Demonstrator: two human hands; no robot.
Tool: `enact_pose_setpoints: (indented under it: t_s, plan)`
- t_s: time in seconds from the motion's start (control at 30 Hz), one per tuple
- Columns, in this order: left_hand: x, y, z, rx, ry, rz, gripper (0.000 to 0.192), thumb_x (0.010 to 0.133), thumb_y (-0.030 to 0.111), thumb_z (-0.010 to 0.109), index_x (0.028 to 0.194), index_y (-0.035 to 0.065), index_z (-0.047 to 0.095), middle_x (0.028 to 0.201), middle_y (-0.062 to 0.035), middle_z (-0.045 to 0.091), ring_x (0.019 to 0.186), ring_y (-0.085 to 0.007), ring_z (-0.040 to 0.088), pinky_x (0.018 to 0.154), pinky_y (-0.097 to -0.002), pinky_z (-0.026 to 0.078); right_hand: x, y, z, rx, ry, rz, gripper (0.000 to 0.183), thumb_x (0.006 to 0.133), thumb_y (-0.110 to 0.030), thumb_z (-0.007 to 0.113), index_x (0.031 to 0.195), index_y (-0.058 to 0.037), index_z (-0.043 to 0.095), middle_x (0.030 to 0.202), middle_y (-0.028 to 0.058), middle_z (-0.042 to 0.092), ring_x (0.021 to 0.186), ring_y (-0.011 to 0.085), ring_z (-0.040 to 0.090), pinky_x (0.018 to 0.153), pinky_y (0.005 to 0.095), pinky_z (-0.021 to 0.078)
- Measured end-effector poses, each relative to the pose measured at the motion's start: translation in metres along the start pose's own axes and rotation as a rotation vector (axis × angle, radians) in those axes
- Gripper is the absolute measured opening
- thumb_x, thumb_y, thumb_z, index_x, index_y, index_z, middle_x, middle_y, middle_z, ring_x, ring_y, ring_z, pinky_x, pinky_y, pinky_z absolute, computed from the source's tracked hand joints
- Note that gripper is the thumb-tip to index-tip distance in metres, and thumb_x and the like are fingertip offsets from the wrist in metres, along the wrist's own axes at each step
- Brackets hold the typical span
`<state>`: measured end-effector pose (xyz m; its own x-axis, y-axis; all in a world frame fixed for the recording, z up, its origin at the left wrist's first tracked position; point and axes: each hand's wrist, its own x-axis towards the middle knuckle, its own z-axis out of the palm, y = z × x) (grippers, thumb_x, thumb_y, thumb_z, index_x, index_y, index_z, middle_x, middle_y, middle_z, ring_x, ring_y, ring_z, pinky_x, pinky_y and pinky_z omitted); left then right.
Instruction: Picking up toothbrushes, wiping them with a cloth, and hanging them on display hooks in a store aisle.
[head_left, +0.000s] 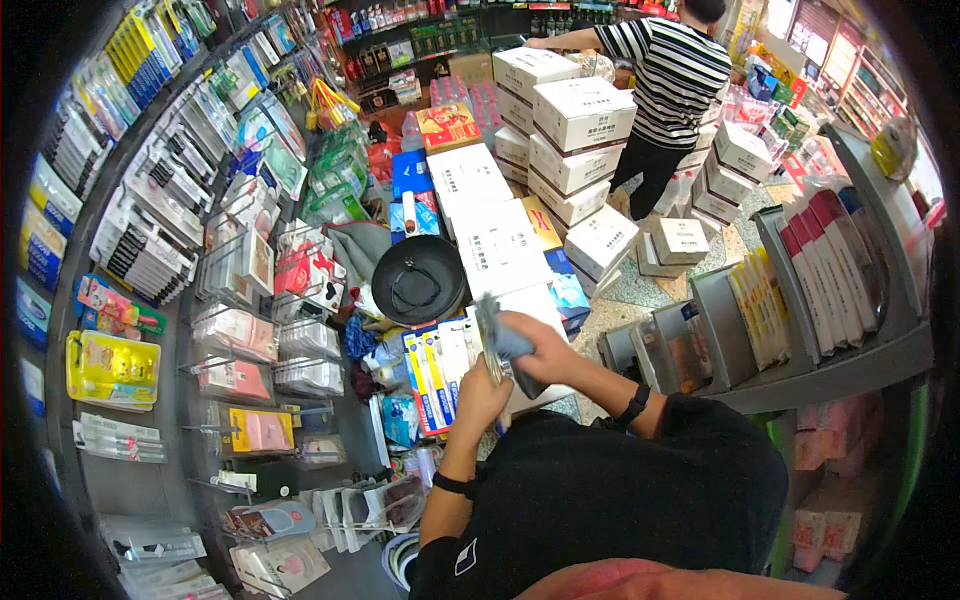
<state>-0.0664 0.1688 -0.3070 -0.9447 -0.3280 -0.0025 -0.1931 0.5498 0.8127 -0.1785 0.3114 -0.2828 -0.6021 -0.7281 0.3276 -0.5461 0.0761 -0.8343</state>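
Note:
My left hand (484, 391) grips the near end of a bundle of thin packets (491, 360), blurred in part, held upright above white cartons. In my right hand (538, 349) is a bunched grey cloth (510, 336), pressed against the bundle's side. A dark item hangs below that hand; its kind is unclear. Just beyond, to the left, a black round pan or basin (418, 281) holds a thin black cord. White cartons (502, 244) lie in a row in front of me. Blue, white and yellow toothbrush packs (435, 375) lie left of my left hand.
Hanging packaged goods (232, 330) line the rack at left. Stacked white boxes (581, 124) rise at the far centre, with a person (675, 75) in a striped shirt beside them. A grey shelf unit (840, 367) with packets stands at right. Small boxes (675, 244) sit on the floor.

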Motion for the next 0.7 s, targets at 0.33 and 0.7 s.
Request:
enact_pose_setpoints:
  t_s: [0.33, 0.7]
  plan:
    - [-0.072, -0.008, -0.066, 0.373, 0.216, 0.006, 0.048, 0.074, 0.011, 0.058, 0.119, -0.0054, 0.055, 0.085, -0.0215, 0.061, 0.080, -0.0389, 0.062, 0.069, -0.0492, 0.049, 0.025, -0.065, 0.075, 0.296, -0.105, 0.124, 0.054, 0.068, -0.004, 0.054, 0.122, 0.0013, 0.056, 0.096, 0.0103, 0.065, 0.089, 0.0202, 0.062, 0.085, 0.0321, 0.0495]
    - [-0.114, -0.010, -0.173, 0.404, 0.349, 0.055, 0.038, 0.086, 0.017, 0.056, 0.121, 0.0015, 0.050, 0.101, -0.0230, 0.060, 0.090, -0.0392, 0.061, 0.077, -0.0464, 0.050, 0.037, -0.048, 0.100, 0.932, -0.194, 0.549, 0.040, 0.063, -0.005, 0.052, 0.100, 0.0057, 0.062, 0.087, 0.0090, 0.064, 0.079, 0.0222, 0.062, 0.075, 0.0312, 0.0497]
